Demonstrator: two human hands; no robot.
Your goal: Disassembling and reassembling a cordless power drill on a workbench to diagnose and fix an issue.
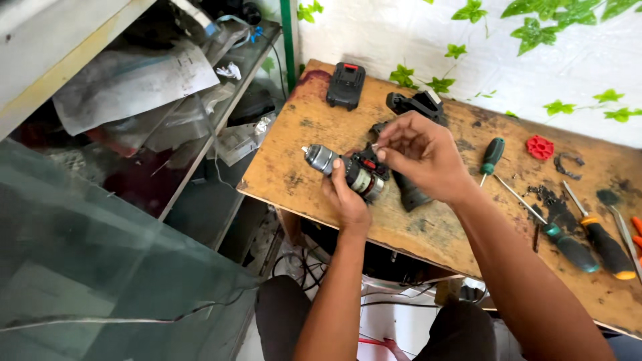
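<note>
Gripping the stripped drill motor assembly [348, 172] from below, the left hand [348, 200] is wrapped shut around it, holding it just above the near-left part of the worn wooden table [294, 154], metal chuck pointing toward the left edge. The right hand [424, 154] comes in from above, fingertips pinched together on something small at the black rear end of the assembly; what they pinch is too small to tell.

Lying under the hands is a black housing shell [409, 194], and a second black housing piece [418, 103] sits nearer the far edge. A black battery pack [346, 85] stands by the far-left corner. Toward the right edge lie 1 green-handled screwdriver [491, 157], another green-handled screwdriver [568, 246], a black-and-yellow screwdriver [605, 244] and a red plastic gear-shaped part [540, 147].

A judgement on doing this well: the lower hand should keep the motor steady and level while the upper fingers work lightly, since fine wires or contacts at that end would bend easily. Working low over the table means any dropped screw lands on wood, not the floor.
</note>
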